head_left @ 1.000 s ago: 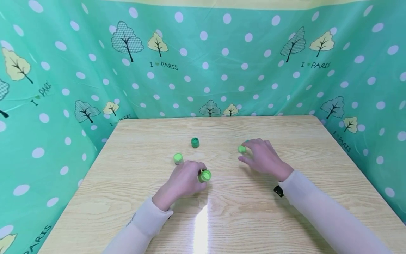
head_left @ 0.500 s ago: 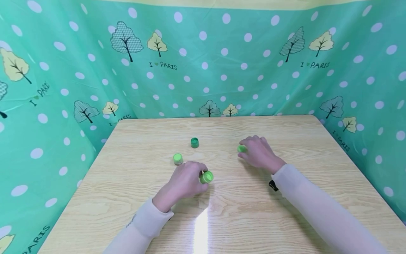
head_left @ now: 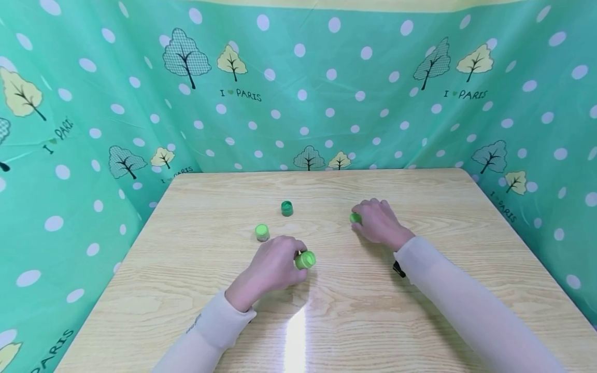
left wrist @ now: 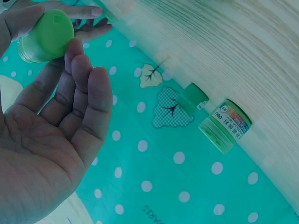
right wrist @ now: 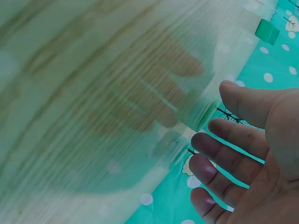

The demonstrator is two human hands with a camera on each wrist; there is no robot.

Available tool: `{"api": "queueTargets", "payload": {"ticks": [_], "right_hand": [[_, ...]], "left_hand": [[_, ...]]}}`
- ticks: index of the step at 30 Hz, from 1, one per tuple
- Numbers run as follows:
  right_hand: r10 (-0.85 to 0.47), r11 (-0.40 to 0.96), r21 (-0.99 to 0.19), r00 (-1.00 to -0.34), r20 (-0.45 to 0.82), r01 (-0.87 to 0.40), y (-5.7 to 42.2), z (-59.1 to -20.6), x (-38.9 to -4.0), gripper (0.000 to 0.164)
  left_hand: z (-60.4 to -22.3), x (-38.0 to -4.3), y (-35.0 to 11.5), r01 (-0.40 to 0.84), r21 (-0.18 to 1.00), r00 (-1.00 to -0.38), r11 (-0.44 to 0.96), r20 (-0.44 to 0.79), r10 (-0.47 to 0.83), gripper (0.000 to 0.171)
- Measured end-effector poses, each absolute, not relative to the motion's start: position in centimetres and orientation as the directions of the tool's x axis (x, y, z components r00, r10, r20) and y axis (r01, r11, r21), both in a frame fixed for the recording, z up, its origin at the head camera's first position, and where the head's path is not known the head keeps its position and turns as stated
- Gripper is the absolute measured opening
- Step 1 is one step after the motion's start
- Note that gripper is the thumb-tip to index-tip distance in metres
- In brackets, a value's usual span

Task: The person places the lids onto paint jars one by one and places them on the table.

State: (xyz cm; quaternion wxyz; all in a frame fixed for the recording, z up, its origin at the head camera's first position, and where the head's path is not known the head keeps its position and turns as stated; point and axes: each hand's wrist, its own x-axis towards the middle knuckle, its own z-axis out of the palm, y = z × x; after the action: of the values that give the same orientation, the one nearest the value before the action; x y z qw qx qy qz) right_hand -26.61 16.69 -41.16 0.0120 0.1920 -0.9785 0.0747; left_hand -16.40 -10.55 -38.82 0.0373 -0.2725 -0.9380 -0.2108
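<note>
Mint-green cloth (head_left: 60,207), dotted pale, walls the wood-grain bench (head_left: 186,321) from nine through twelve to three o'clock. Clock set on mid-bench, twelve at the far edge.

Ten o'clock: labelled jar (head_left: 262,232) with bright green top, upright, just beside the left hand, not touching. The left wrist view shows its printed label.

Nine o'clock: left hand (head_left: 275,264), pale sleeve (head_left: 210,331). Its grip pinches a tilted lime jar (head_left: 305,260) between thumb and fingertips; one round end faces three o'clock.

Eleven o'clock: dark green jar (head_left: 286,208), upright, beyond the labelled jar and apart from it.

Between one and two: light green jar (head_left: 355,218), partly covered by the right hand (head_left: 379,224). Thumb and fingertips lie either side of it; cannot tell whether this grip has closed on it. Right wrist view: a paler jar (right wrist: 173,150), blurred, just beside it.

Black object (head_left: 399,268) at the right cuff.
</note>
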Motion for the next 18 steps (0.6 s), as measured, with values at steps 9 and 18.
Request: {"api": "queueTargets", "payload": {"ticks": [9, 18], "right_hand": [[-0.382, 0.917, -0.108, -0.923, 0.039, -0.384, 16.41, -41.55, -26.98, 0.031], [-0.378, 0.92, -0.092, -0.925, 0.045, -0.381, 16.14, -41.63, -27.26, 0.018]], "left_hand": [[-38.87, -16.4, -10.36, 0.524, 0.367, -0.851, 0.769, 0.182, 0.493, 0.019], [-38.74, -16.42, -10.31, 0.529, 0.363, -0.847, 0.767, 0.176, 0.501, 0.018]]}}
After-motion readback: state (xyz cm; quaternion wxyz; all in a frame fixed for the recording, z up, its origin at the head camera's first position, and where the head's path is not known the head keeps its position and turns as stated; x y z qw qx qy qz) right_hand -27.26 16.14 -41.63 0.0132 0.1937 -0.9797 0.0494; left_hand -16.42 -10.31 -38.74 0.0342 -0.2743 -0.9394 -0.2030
